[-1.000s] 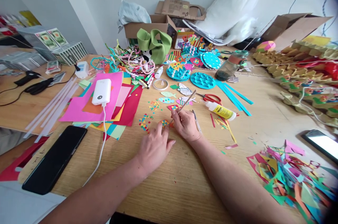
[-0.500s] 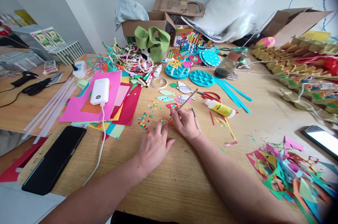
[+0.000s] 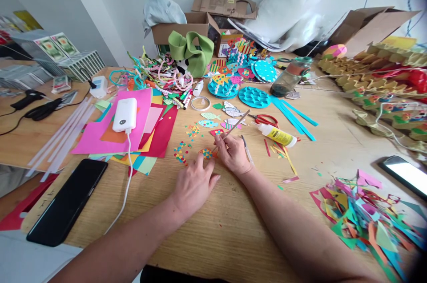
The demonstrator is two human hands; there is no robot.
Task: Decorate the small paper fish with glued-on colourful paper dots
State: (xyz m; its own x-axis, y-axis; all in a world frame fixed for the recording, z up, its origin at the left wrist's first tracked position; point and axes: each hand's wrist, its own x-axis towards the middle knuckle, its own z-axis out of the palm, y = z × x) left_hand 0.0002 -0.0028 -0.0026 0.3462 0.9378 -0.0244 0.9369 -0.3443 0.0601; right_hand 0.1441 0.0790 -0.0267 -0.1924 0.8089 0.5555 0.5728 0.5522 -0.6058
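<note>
My right hand [image 3: 231,154] is closed around a thin stick [image 3: 236,123], whose lower end points down at a small orange paper fish [image 3: 207,153] with coloured dots. My left hand [image 3: 195,185] lies palm down with its fingers stretched out, the fingertips at the near edge of that fish. Beside them on the left are loose paper dots [image 3: 181,154] and smaller confetti [image 3: 193,131]. Just beyond my right hand are a red paper fish [image 3: 216,132], a blue fish [image 3: 208,124], a pale green fish [image 3: 210,116] and a pink striped fish [image 3: 230,125].
A glue bottle [image 3: 277,135] lies right of my hands, near red-handled scissors [image 3: 266,119]. Paper scraps [image 3: 370,216] are piled at the right. A power bank [image 3: 125,115] sits on coloured paper [image 3: 86,140]; its white cable [image 3: 128,185] runs past my left forearm. A black phone [image 3: 66,203] lies left.
My left fingers have shifted slightly, so more of the orange fish shows. The right hand keeps its hold on the stick, and the whole view has moved a little.
</note>
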